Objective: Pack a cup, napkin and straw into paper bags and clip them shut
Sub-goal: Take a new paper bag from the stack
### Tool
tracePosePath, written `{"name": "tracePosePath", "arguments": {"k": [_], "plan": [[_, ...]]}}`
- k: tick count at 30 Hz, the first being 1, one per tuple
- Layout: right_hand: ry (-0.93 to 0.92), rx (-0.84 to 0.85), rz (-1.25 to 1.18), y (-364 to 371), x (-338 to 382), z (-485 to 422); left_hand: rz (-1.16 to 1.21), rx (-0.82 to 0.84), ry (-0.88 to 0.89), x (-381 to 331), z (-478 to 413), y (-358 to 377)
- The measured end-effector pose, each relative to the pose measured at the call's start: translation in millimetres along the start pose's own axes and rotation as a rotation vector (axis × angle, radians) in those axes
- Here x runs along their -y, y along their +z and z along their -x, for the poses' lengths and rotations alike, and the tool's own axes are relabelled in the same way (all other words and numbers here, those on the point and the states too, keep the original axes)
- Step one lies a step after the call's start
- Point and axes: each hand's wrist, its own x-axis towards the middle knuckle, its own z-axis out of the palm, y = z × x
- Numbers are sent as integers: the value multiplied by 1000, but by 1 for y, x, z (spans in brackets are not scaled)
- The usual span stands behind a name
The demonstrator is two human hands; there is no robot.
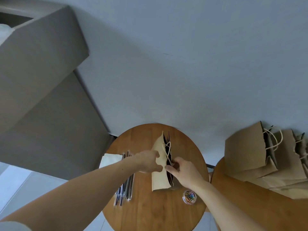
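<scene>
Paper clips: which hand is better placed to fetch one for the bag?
Probably the right hand: the clip jar sits just beside its wrist, while the left hand grips the bag on the far side.

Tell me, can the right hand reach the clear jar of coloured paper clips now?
Probably yes: the clear jar of coloured paper clips stands near the right hand, nothing between them, though that hand must release the brown paper bag.
</scene>
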Motion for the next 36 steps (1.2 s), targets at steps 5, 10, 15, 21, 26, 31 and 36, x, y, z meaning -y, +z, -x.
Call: {"name": "tracePosePath", "arguments": {"k": [5, 10, 15, 21, 26, 31, 36], "plan": [[10, -13, -37, -4, -13, 3, 21, -9, 22, -13, -9, 5], [84, -71, -29, -3, -15, 1, -91, -142, -125, -28, -15, 20], [161, -173, 183, -2, -2, -13, 11, -196, -262, -33, -20, 32], [246, -177, 342, -15, -14, -11, -32, -284, -387, -7, -14, 16], [313, -220, 359, -31, -34, 2, -15, -284, -514, 48, 6, -8], [229, -152, 321, -7, -12, 4, 101, -245, -409, 39, 5, 8], [201, -36, 285, -1, -8, 7, 196, 38, -319, 42, 0, 8]]}}
